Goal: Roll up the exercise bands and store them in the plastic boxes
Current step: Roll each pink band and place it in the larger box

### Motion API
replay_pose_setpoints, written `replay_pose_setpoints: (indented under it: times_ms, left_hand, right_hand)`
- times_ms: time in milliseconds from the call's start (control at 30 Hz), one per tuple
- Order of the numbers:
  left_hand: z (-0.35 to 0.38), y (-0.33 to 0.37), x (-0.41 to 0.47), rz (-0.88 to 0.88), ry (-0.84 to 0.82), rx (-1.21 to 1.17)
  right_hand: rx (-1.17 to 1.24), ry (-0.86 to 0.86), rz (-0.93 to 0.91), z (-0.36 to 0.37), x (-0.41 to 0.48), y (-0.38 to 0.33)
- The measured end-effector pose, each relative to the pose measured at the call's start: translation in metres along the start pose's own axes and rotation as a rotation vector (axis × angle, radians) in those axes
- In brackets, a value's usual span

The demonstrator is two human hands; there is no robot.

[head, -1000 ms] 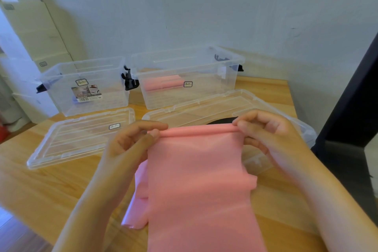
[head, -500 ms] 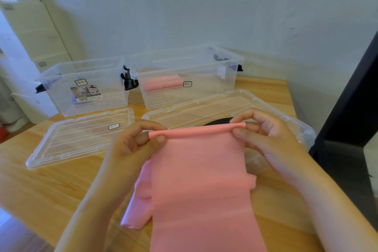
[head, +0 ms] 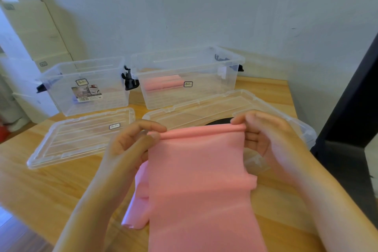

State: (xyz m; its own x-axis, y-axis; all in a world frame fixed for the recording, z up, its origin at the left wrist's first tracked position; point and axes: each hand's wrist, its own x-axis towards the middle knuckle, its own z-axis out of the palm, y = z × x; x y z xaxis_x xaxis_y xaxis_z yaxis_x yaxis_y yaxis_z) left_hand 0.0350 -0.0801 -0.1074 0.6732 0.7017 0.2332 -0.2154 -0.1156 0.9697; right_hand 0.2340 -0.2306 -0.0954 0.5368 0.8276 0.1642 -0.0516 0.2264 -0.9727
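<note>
The band (head: pixel 200 180) drapes from the near edge of the table (head: pixel 51 186) up to my hands. In the last second its far end has curled from a flat fold into a thin tube, so I judge rolling has barely begun and most of the length is loose. My left hand (head: pixel 131 143) pinches the tube's left end. My right hand (head: pixel 266 135) pinches the right end, fingers curled over it. Beyond lie two lids (head: pixel 77 137), then the left box (head: pixel 61 80) and the right box (head: pixel 225 88), which holds a pink roll (head: pixel 163 85).
</note>
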Motion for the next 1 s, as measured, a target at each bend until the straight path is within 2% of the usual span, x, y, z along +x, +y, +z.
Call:
replay_pose_setpoints:
  times_ms: [100, 167, 367, 567, 800, 1000]
  left_hand:
    - [0.0034, 0.0005, -0.0001, 0.034, 0.034, 0.117]
    - [0.0048, 0.0003, -0.0001, 0.024, 0.045, 0.103]
    - [0.0045, -0.0006, 0.0012, 0.022, 0.064, 0.111]
    - [0.0034, 0.0026, -0.0008, 0.008, -0.022, 0.080]
    - [0.0010, 0.0036, -0.0001, -0.033, 0.013, -0.008]
    - [0.0018, -0.0010, 0.0001, 0.004, 0.030, 0.083]
  right_hand:
    - [-0.158, 0.025, -0.047, 0.0012, -0.0023, 0.0012]
    - [-0.203, 0.033, -0.058, 0.0017, -0.0026, 0.0020]
    - [-0.210, 0.041, -0.040, 0.0031, -0.0019, 0.0014]
    - [-0.151, 0.014, -0.023, 0.0039, -0.0021, 0.0012]
    - [-0.123, -0.067, 0.008, 0.0009, -0.0038, -0.0015]
    - [-0.149, 0.006, -0.002, 0.0034, -0.0021, -0.0003]
